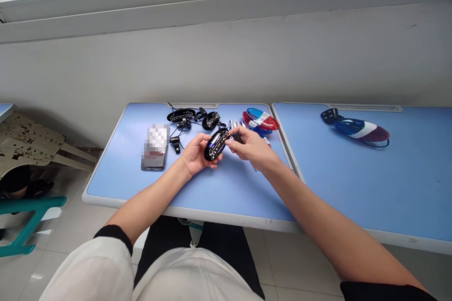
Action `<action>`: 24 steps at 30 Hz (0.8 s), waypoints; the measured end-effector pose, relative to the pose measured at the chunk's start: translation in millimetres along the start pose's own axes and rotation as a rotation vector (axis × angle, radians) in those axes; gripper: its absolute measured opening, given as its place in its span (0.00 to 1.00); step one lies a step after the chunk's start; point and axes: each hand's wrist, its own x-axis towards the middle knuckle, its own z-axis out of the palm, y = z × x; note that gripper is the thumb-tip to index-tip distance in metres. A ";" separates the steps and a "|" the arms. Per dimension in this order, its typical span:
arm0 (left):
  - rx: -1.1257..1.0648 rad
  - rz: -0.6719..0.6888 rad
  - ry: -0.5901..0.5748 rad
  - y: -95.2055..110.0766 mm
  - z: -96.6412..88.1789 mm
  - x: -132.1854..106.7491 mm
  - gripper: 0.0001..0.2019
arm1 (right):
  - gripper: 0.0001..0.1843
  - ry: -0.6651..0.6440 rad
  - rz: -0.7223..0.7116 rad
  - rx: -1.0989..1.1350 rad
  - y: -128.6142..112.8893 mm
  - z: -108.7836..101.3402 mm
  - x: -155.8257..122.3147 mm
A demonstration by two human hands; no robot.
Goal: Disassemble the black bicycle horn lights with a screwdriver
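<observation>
My left hand (197, 156) is closed around a black oval light-and-horn base (216, 145), its inner side turned up. Batteries and a circuit board show inside it. At the base's upper right edge are the pinched fingertips of my right hand (252, 146). That hand also holds a screwdriver (239, 138), its dark handle under the fingers and a thin metal shaft poking out below. Whether the fingertips pinch a small part too is hidden. Just behind lie several loose batteries (237, 124) and red-and-blue light covers (260, 118).
More black oval bases (181, 114) with cords and clamps (175, 143) lie at the back of the blue table (116, 169). A phone (156, 146) is on the left. One whole red, white and blue light (362, 129) rests on the right table (335, 188). A wall (226, 61) stands behind.
</observation>
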 end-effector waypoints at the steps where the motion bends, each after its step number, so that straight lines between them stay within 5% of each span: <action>1: 0.007 0.008 0.002 0.0 -0.8 1.4 0.17 | 0.18 0.013 -0.009 -0.014 0.4 2.0 0.6; 15: 0.060 0.128 0.125 -3.3 -8.2 -2.2 0.19 | 0.06 0.295 -0.382 -0.423 1.6 15.6 -10.4; 24: 0.108 0.220 0.242 -11.2 -4.3 2.0 0.20 | 0.02 0.225 -0.617 -0.573 10.5 30.8 -14.8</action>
